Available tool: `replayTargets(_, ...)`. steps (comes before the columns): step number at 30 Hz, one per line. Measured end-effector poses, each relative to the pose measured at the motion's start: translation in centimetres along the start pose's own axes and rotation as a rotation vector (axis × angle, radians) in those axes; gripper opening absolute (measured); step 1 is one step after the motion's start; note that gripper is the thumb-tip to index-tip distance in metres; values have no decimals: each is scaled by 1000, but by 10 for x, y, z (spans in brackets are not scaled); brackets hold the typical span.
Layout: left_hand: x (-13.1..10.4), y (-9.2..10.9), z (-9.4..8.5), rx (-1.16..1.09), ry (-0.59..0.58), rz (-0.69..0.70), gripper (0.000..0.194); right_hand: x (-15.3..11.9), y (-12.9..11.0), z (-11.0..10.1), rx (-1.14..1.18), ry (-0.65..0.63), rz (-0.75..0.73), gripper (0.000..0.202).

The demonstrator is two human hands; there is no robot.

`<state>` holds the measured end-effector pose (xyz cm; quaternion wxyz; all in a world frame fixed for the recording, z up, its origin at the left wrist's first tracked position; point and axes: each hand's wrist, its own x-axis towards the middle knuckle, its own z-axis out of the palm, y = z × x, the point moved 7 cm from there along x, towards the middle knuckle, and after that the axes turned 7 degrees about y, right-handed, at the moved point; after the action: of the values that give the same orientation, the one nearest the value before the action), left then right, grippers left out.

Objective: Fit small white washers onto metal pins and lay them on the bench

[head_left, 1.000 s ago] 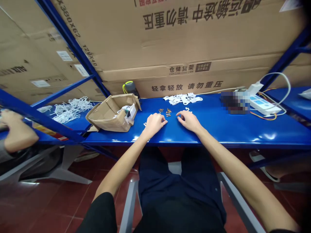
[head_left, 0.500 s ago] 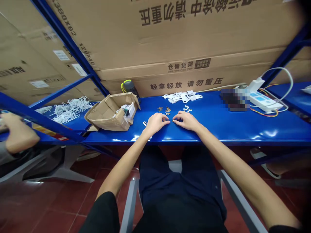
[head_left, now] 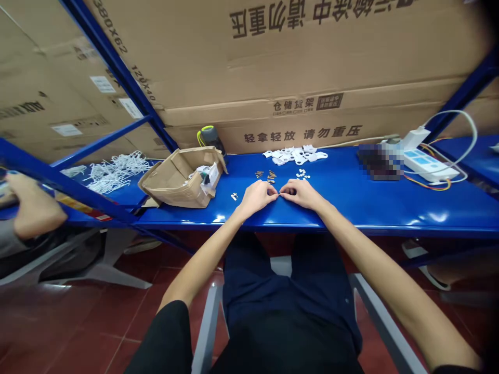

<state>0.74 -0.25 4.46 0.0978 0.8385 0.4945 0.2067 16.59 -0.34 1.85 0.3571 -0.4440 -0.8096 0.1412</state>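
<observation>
My left hand and my right hand meet fingertip to fingertip low over the blue tabletop. Both are closed in a pinch, and whatever sits between the fingers is too small and hidden to name. Just beyond them lie several small brass-coloured pieces. Small white pieces are scattered past my right hand. Farther back is a pile of flat white plastic parts with holes. A few tiny metallic bits rest left of my left hand.
An open cardboard box with mixed items stands at left, a dark bottle behind it. White cords lie farther left, near another person's arm. At right are a power strip with cables and a blurred-out dark object.
My hands have come together, closing the small gap between their fingertips. The view has shifted slightly, while the things on the table keep their places.
</observation>
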Motion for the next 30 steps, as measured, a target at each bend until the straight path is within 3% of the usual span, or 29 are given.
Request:
replayTargets(3,-4,-9,-11,69,4,12,16,1,3,-2,-19,31,39,17)
replayTargets(8,-8,-42,-26,115,12,-74,17,4,16,-5,-111,87,125,17)
replayTargets(12,-2,-60,-31,150,69,-123,16,4,28,-9,-197,158,212,19)
replayTargets(23,31,-64,-25,315,139,-111,27,0,42,-15,-313,241,292,25)
replayTargets(30,21,-73,-31,306,169,-126,27,-4,47,-22,-355,312,366,33)
